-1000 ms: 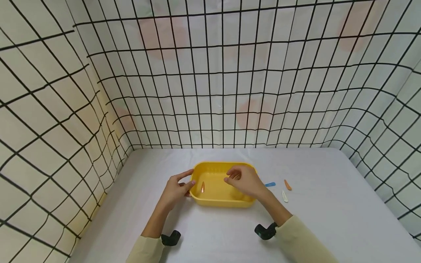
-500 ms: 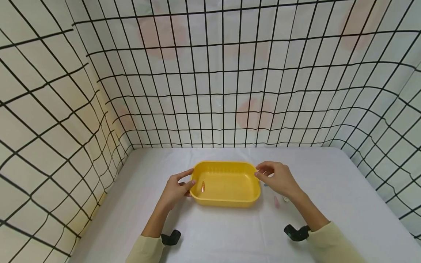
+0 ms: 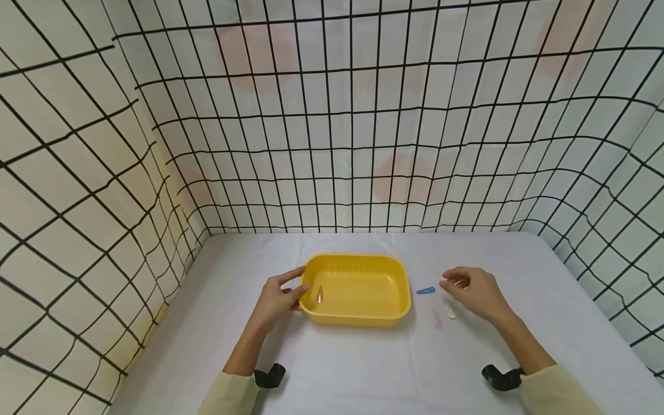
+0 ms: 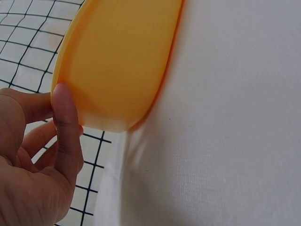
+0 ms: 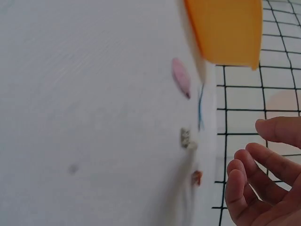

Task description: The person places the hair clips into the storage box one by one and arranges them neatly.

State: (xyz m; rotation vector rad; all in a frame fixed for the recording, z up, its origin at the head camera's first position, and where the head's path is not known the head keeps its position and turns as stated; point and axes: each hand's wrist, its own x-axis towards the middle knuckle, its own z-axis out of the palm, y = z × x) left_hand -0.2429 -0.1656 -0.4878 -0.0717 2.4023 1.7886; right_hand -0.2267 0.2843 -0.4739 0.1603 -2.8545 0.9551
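Note:
My left hand (image 3: 280,297) grips the left rim of a yellow plastic tray (image 3: 358,320), thumb (image 4: 65,106) on the rim and other fingers outside the wall. Inside the tray's left end lies an orange hair clip (image 3: 319,294). To the right of the tray, my right hand (image 3: 474,291) hovers over the table with loosely bent fingers and nothing between them. Near it lie a blue hair clip (image 3: 426,290), a whitish one (image 3: 450,310) and a pink one (image 3: 437,319). Another orange clip (image 5: 196,178) shows in the right wrist view; the hand hides it from the head camera.
A white cloth covers the table (image 3: 337,369). Black wire grid panels (image 3: 353,144) with pale sheeting behind them enclose its back and both sides. A dark wrist camera (image 3: 270,376) sits at each sleeve cuff.
My right hand has moved from above the tray, past its right rim, to the hair clips, covering the loose orange one. The pink clip has come into sight. My left hand stays put.

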